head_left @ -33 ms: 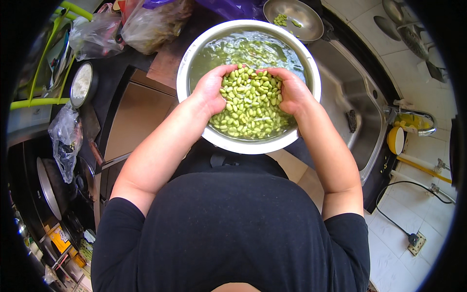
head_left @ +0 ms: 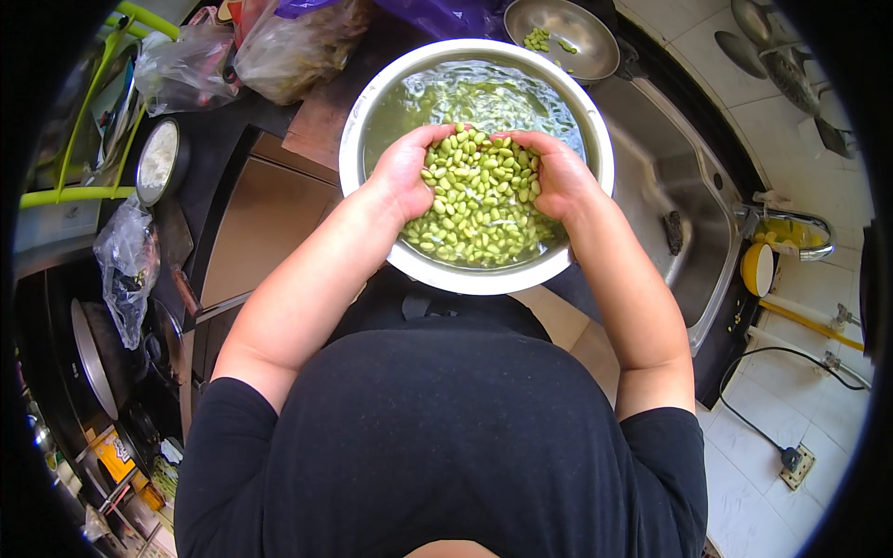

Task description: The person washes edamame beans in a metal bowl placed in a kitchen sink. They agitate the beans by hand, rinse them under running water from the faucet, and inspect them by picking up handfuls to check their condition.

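A big steel bowl stands in front of me, part filled with cloudy greenish water. My left hand and my right hand are cupped side by side over its near half. Together they hold up a heap of shelled green beans, which spills down between my palms toward the near rim. More beans lie under the water behind my fingers.
A smaller steel bowl with a few beans sits beyond, next to a steel sink with a tap and a yellow cup. Plastic bags and a wooden board lie at the upper left.
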Tool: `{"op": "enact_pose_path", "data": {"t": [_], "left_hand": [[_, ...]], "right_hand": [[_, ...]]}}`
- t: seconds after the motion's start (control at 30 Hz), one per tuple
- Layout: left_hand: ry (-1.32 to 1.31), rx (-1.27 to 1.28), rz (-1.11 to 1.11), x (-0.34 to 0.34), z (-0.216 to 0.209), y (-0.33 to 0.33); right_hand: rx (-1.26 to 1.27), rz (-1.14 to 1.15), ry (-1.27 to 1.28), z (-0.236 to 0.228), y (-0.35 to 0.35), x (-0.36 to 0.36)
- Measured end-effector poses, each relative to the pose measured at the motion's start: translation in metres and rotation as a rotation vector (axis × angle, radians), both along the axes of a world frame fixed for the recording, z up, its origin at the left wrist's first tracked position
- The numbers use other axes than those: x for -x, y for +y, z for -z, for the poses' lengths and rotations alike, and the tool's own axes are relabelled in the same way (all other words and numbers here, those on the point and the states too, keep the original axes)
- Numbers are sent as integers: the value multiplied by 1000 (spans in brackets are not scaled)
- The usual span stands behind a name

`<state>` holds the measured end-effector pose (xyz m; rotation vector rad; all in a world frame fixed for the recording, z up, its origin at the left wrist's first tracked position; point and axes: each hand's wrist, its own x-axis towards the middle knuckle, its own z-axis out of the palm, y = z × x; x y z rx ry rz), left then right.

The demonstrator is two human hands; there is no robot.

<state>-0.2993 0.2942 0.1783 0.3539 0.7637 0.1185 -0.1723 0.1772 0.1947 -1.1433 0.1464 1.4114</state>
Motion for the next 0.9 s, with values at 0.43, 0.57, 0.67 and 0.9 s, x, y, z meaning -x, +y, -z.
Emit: {"op": "enact_pose_path", "data": {"t": [0.43,0.57,0.67,0.9], "left_hand": [[-131,-151,-12,5,1,2],[-48,-711,82,3,-12,14],[51,-806,144,-1,-17,28],[174,-818,154,-24,9,45]], "right_hand": [[-191,-123,-527,15,-7,-4],[-117,-180,-719,-3,-5,-8],[-22,-167,-827,-1,-2,-22],[204,-54,-818,24,18,-37]]}}
